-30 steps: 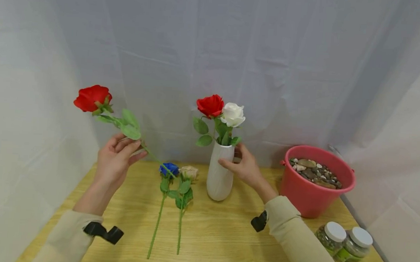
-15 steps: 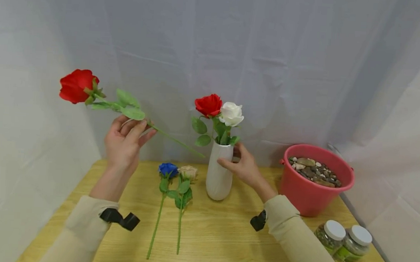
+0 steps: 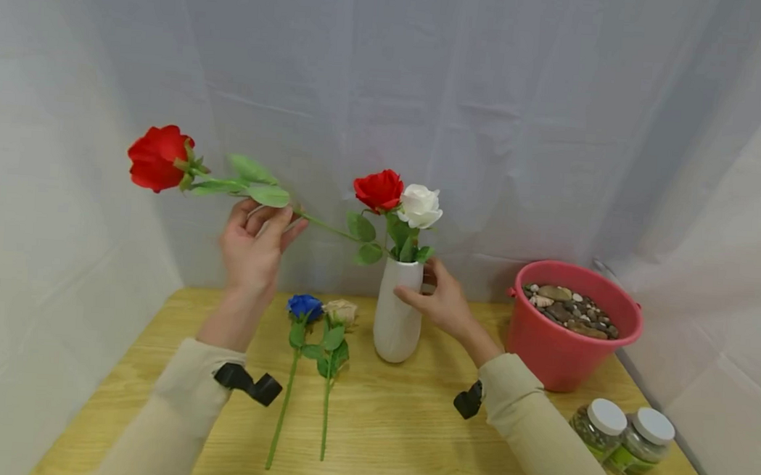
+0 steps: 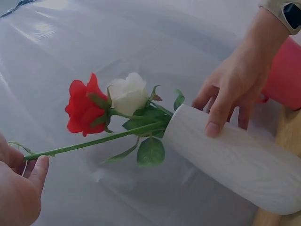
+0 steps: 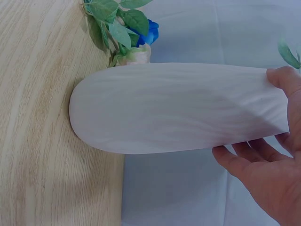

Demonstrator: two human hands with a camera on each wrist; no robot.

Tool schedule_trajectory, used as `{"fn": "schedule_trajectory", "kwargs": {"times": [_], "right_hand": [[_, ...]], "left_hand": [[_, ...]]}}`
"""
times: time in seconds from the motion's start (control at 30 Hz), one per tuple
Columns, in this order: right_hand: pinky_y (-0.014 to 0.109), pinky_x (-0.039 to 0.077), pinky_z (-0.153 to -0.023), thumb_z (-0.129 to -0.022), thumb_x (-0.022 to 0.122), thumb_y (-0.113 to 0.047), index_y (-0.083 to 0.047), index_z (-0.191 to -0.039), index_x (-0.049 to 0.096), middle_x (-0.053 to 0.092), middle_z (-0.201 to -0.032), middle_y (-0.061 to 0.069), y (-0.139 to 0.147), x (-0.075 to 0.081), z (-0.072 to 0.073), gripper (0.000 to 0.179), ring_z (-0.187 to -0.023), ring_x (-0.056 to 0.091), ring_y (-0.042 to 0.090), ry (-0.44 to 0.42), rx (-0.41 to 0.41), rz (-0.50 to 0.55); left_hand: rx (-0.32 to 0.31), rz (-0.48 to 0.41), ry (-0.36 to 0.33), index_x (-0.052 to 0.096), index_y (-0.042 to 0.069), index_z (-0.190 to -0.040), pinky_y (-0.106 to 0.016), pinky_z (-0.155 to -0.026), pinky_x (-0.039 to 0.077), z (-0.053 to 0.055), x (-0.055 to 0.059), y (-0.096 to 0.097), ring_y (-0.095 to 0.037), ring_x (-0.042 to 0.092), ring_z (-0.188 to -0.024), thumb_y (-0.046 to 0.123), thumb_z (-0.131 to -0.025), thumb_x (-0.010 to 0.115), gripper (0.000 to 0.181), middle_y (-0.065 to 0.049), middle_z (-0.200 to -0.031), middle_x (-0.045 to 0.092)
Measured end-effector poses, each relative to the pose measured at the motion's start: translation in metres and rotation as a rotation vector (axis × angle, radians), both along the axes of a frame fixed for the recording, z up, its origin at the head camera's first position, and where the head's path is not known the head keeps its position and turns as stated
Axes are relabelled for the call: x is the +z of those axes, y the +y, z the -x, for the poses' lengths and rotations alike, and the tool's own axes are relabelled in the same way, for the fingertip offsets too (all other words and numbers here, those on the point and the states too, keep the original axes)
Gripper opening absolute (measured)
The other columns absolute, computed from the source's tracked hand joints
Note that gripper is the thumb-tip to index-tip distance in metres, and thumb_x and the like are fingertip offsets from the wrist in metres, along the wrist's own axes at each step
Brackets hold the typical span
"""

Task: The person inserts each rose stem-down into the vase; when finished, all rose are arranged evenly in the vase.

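Observation:
My left hand (image 3: 255, 248) pinches the green stem of a red rose (image 3: 158, 158) held nearly level, its bloom pointing left. The stem's far end reaches the leaves at the mouth of a white vase (image 3: 397, 318); whether the tip is inside cannot be told. With thumb and fingers around its upper part, my right hand (image 3: 442, 299) grips the upright vase. Another red rose (image 3: 380, 191) and a white rose (image 3: 420, 206) stand in it. In the left wrist view the held stem (image 4: 94, 142) passes below both blooms.
A blue rose (image 3: 304, 307) and a cream rose (image 3: 340, 311) lie on the wooden table (image 3: 407, 442) left of the vase. A pink bucket (image 3: 552, 361) of pebbles stands at the right. Two white-lidded jars (image 3: 607, 418) are in front of it. Pale cloth hangs behind.
My left hand has risen and moved right with the red rose, turning its stem closer to level and bringing its end to the vase mouth. The right hand keeps its grip on the vase.

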State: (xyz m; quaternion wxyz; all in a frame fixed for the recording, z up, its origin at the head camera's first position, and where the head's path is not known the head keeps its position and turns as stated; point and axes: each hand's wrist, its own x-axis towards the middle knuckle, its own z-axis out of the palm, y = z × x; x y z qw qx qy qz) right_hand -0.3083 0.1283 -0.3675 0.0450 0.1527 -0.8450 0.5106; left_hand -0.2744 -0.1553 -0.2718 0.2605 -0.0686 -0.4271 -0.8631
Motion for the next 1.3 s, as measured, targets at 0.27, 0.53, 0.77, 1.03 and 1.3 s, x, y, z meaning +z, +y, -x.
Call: {"fn": "schedule_trajectory", "kwargs": {"times": [0.27, 0.53, 0.77, 1.03, 1.3], "right_hand": [[0.057, 0.056, -0.107, -0.095, 0.081, -0.037, -0.017, -0.161, 0.036, 0.055, -0.152, 0.017, 0.0, 0.0, -0.001, 0.083, -0.137, 0.058, 0.036, -0.01, 0.001, 0.005], [0.056, 0.057, -0.106, -0.095, 0.081, -0.035, -0.015, -0.161, 0.037, 0.056, -0.15, 0.018, 0.0, 0.0, -0.001, 0.081, -0.136, 0.059, 0.039, -0.003, 0.002, 0.016], [0.056, 0.057, -0.106, -0.095, 0.081, -0.036, -0.016, -0.16, 0.039, 0.057, -0.149, 0.017, 0.0, -0.002, 0.0, 0.08, -0.135, 0.06, 0.037, -0.007, 0.003, 0.018], [0.056, 0.057, -0.105, -0.095, 0.081, -0.036, -0.015, -0.16, 0.039, 0.057, -0.149, 0.018, 0.001, -0.003, 0.0, 0.08, -0.135, 0.06, 0.038, 0.004, -0.004, 0.016], [0.056, 0.057, -0.106, -0.094, 0.082, -0.034, -0.014, -0.159, 0.039, 0.057, -0.149, 0.018, 0.0, -0.001, -0.001, 0.08, -0.135, 0.06, 0.038, 0.005, -0.009, 0.016]], "left_hand": [[-0.022, 0.049, 0.03, 0.063, 0.012, -0.112, -0.037, -0.084, 0.067, 0.005, -0.003, 0.022, -0.017, 0.075, -0.085, -0.016, -0.095, 0.065, 0.033, 0.001, -0.088, 0.073], [-0.046, 0.121, 0.03, 0.063, 0.013, -0.108, -0.032, -0.08, 0.067, 0.012, -0.007, 0.044, -0.014, 0.074, -0.079, -0.021, -0.093, 0.064, 0.038, 0.002, -0.085, 0.071], [-0.042, 0.229, 0.033, 0.066, 0.006, -0.117, -0.03, -0.079, 0.067, 0.019, -0.013, 0.052, -0.013, 0.075, -0.08, -0.017, -0.094, 0.066, 0.033, 0.003, -0.089, 0.073], [-0.057, 0.307, 0.063, 0.065, 0.005, -0.116, -0.03, -0.08, 0.066, 0.024, -0.01, 0.055, -0.013, 0.075, -0.082, -0.013, -0.095, 0.068, 0.027, 0.006, -0.089, 0.076], [-0.001, 0.388, 0.098, 0.065, 0.002, -0.111, -0.027, -0.074, 0.066, 0.027, -0.001, 0.059, -0.01, 0.074, -0.074, -0.01, -0.094, 0.069, 0.021, 0.007, -0.082, 0.074]]}}
